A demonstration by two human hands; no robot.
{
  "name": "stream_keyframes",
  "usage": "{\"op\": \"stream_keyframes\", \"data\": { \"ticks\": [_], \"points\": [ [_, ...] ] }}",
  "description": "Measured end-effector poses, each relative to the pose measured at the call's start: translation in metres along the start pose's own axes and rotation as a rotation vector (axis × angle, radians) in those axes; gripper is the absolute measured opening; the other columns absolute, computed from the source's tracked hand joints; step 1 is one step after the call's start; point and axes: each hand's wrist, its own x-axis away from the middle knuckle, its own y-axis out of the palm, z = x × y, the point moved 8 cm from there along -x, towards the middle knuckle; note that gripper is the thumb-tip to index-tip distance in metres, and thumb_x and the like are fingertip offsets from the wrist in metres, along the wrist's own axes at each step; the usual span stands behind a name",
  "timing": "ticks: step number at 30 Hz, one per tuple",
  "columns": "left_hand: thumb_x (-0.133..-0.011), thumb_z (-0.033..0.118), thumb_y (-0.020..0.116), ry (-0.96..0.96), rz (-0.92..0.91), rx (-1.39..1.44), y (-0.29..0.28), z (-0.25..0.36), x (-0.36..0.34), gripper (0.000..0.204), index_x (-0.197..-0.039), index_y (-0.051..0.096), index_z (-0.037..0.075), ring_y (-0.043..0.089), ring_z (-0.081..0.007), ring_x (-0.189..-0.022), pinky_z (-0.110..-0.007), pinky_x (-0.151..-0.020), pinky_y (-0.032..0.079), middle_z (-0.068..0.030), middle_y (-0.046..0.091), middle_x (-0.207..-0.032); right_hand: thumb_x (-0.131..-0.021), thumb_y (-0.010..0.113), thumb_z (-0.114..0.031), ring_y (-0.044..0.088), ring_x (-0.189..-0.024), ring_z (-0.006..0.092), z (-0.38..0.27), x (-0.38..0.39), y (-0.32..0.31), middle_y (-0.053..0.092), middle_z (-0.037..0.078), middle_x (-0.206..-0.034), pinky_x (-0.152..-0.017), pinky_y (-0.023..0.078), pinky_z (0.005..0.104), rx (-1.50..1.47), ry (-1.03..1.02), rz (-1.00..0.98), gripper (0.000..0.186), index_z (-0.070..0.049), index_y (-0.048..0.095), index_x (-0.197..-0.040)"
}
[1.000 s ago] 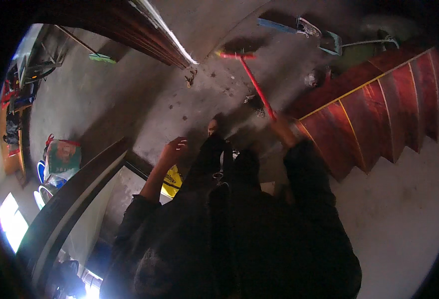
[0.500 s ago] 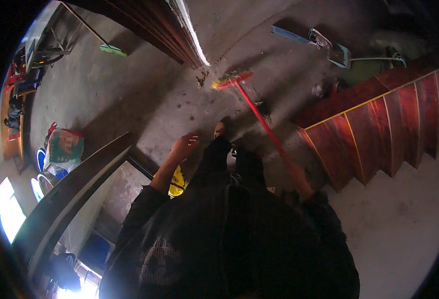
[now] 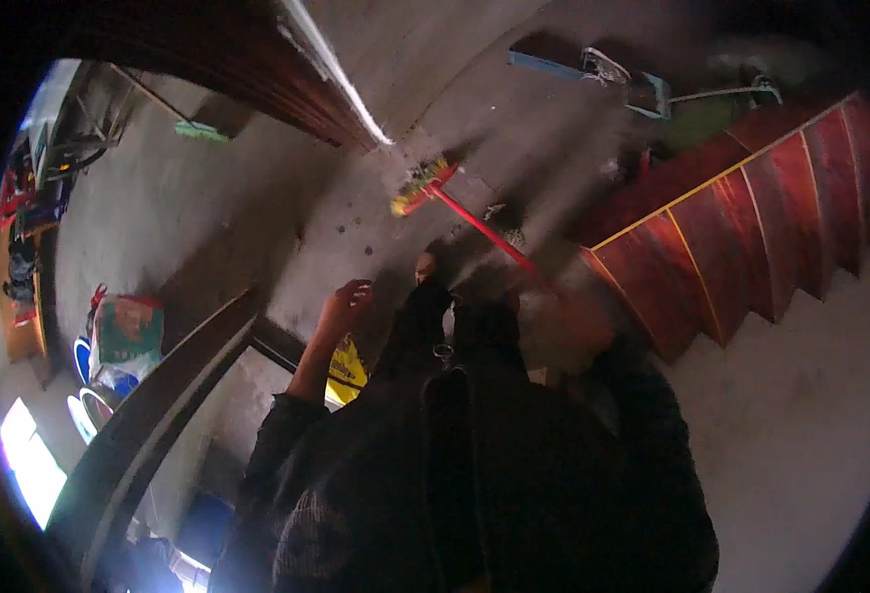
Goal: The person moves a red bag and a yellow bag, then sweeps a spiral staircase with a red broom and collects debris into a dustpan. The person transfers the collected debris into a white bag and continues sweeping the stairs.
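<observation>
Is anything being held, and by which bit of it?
A red broom with yellow-green bristles: the right grip, blurred, is around its long, thin handle, toward the end away from the bristles. The left grip shows nothing in it.

Motion blur obscures the fingers of the bare right hand (image 3: 575, 324); the near end of the straight red broom handle (image 3: 491, 234) is indistinct. The left forearm (image 3: 312, 368) partly hides a yellow printed bag (image 3: 347, 370).
</observation>
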Motion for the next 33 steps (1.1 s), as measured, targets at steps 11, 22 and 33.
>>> {"op": "stream_keyframes", "data": {
  "ticks": [11,22,33],
  "points": [
    [-0.083,0.018,0.058,0.089,-0.066,-0.010,0.012,0.030,-0.044,0.031,-0.111,0.056,0.006,0.063,-0.0197,-0.088,-0.032,-0.074,0.050,-0.0103,0.064,-0.092,-0.086,0.047,-0.030,0.058,-0.075,0.0274,0.024,-0.022,-0.151,0.059,0.013,-0.090,-0.066,0.046,0.0385,0.068,0.012,0.361,0.032,-0.011,0.054,-0.111],
    [-0.085,0.012,0.057,0.094,-0.159,-0.033,0.015,0.104,-0.149,0.028,-0.112,0.055,0.004,0.060,-0.0156,-0.089,-0.029,-0.076,0.048,-0.0079,0.062,-0.092,-0.084,0.049,-0.018,0.060,-0.068,0.0274,0.140,-0.116,-0.116,0.062,0.014,-0.079,-0.059,0.047,0.0408,0.480,-0.033,0.518,0.020,-0.008,0.061,-0.097],
    [-0.085,0.018,0.058,0.154,-0.354,-0.200,0.067,0.269,-0.296,0.028,-0.110,0.056,0.006,0.060,-0.0169,-0.090,-0.030,-0.076,0.049,-0.0088,0.063,-0.095,-0.089,0.046,-0.024,0.056,-0.061,0.0257,0.237,-0.118,-0.224,0.060,0.012,-0.077,-0.053,0.044,0.0377,-0.187,0.366,0.460,0.023,-0.010,0.061,-0.099]
  ]
}}
